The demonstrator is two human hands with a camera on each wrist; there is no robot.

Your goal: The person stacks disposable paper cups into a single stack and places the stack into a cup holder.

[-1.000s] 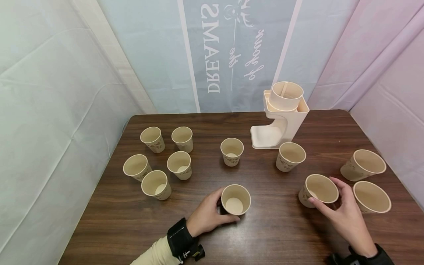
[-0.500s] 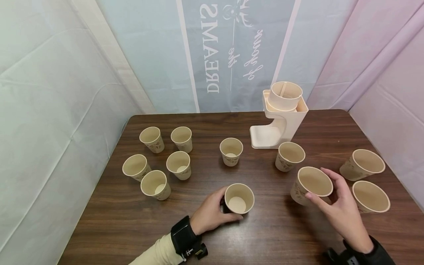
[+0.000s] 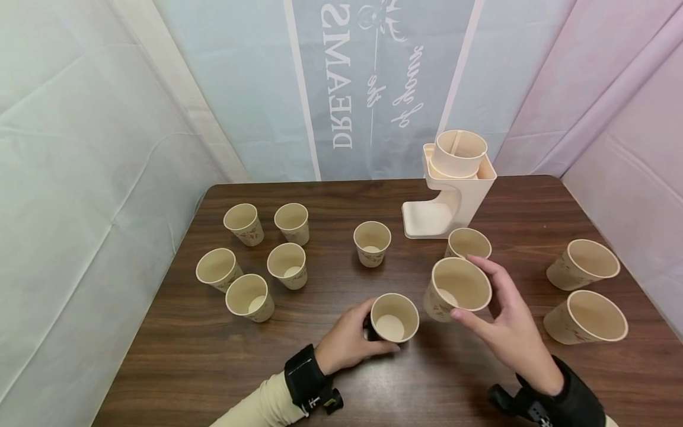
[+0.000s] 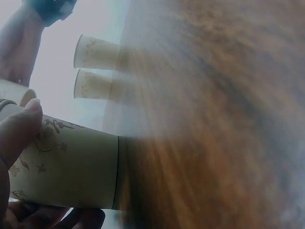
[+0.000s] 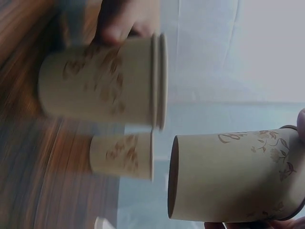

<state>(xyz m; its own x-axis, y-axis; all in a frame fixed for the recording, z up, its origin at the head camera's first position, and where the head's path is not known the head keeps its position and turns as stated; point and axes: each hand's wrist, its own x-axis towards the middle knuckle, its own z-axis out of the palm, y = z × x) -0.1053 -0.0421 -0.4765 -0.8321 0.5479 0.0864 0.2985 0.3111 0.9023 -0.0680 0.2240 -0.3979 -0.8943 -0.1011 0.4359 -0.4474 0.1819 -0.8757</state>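
Note:
My left hand (image 3: 349, 338) holds a beige paper cup (image 3: 393, 317) at the near middle of the table. In the right wrist view this cup (image 5: 102, 83) shows a doubled rim, like two cups nested together. It stands upright, its base at the wood in the left wrist view. My right hand (image 3: 507, 320) grips another paper cup (image 3: 453, 290) between thumb and fingers, just right of the first and apart from it. Raised off the table, this cup (image 5: 233, 176) shows its bottom edge and a brown flower print in the right wrist view.
Several paper cups (image 3: 287, 265) stand at the left. One cup (image 3: 372, 243) is mid-table; another cup (image 3: 468, 242) is partly hidden behind the right-hand cup. Two cups (image 3: 584, 265) stand at the right. A cream dispenser-like stand (image 3: 461, 196) is at the back edge of the brown table (image 3: 240, 367).
My right hand has lifted its cup and carried it left, away from the right-hand pair, toward my left hand. My left hand has shifted slightly right with its cup.

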